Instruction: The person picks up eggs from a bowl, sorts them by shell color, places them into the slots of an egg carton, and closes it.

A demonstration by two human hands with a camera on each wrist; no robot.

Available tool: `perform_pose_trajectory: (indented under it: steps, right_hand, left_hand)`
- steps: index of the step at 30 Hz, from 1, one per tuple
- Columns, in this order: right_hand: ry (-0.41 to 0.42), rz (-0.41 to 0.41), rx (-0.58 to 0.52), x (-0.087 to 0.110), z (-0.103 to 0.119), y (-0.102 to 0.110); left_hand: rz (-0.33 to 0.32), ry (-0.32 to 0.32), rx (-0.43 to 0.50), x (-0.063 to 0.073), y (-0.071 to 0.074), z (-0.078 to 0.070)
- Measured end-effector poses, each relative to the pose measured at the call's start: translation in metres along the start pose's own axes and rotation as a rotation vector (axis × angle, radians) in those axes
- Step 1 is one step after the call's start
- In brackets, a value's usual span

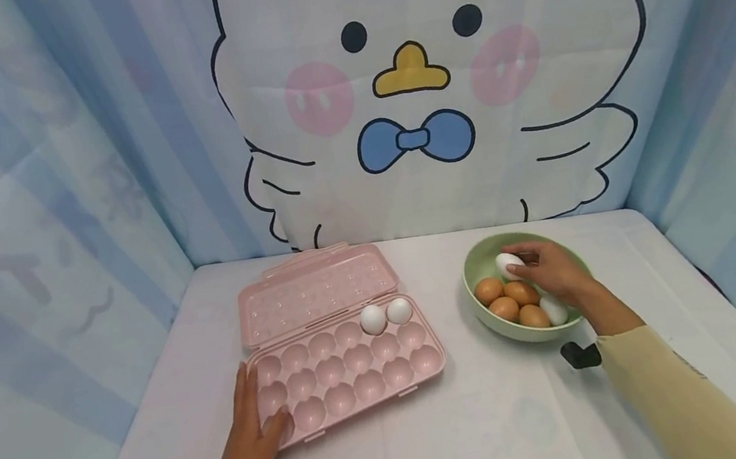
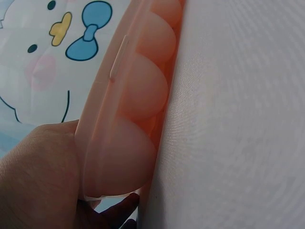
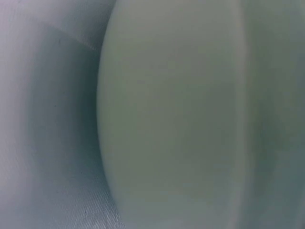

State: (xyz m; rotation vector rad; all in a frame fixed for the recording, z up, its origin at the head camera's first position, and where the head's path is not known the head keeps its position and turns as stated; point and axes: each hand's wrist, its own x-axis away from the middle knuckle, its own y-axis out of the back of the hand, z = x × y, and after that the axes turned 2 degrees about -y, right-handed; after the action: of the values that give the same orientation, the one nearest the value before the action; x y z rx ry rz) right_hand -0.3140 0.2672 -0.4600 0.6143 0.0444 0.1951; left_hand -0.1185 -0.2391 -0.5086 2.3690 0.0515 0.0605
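Note:
In the head view a pink plastic egg box lies with its lid folded back behind it. Two white eggs, a left one and a right one, sit in its back row towards the right end. My left hand grips the box's near left corner, thumb over an end cup, fingers along the side. On the right, my right hand reaches into a green bowl and pinches a white egg at its back. Several brown eggs and another white egg lie below it.
Both stand on a table covered in white cloth. A curtain with a cartoon bird hangs right behind the table, and blue-striped curtains flank it. A small black object shows beside the right sleeve.

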Motion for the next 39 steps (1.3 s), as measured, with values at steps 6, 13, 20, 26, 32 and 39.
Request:
perform_pose_trajectory:
  steps: [6, 13, 20, 26, 32, 39]
  right_hand:
    - [0.019, 0.012, 0.017, 0.000, 0.001, 0.000]
    - [0.063, -0.025, -0.133, -0.003, 0.001, 0.002]
    - [0.095, -0.050, -0.223, 0.001, 0.004, 0.004]
    - [0.121, -0.092, -0.238, 0.005, 0.015, -0.001]
    - [0.217, -0.097, -0.324, 0.003, 0.037, -0.011]
    - [0.230, -0.071, -0.390, 0.004, 0.055, -0.023]
  left_hand:
    - [-0.006, -0.006, -0.005, 0.001, -0.001, 0.002]
    - [-0.005, 0.007, 0.001, 0.001, -0.002, 0.002]
    - [0.011, 0.056, 0.008, 0.002, -0.002, 0.000]
    - [0.021, 0.071, -0.004, 0.004, -0.001, -0.001]
    - [0.007, 0.056, -0.001, 0.004, 0.000, 0.000]
    - [0.005, 0.063, 0.013, 0.001, 0.001, -0.001]
